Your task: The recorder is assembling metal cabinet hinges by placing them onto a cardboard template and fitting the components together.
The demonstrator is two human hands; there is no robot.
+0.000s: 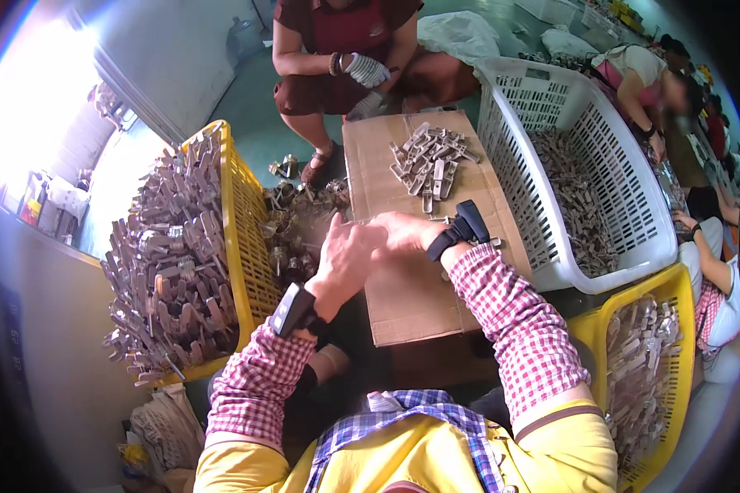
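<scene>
My left hand [347, 256] and my right hand [399, 232] meet over the left side of a cardboard sheet [411, 308]. The fingers of both are bent and pressed together; whatever they hold is hidden or too small to name. Ahead of my right hand, a loose pile of flat metal lever-like pieces [436, 160] lies on the cardboard. A few more pieces sit beside my right wrist, partly covered by it. Left of my left hand is a heap of shiny metal fittings [292, 218].
A yellow basket [240, 238] heaped with metal lever pieces stands at left. On the right are a white basket [543, 238] of small metal parts and another yellow basket [681, 345]. Opposite, a person [345, 74] in a striped glove crouches; others work at far right.
</scene>
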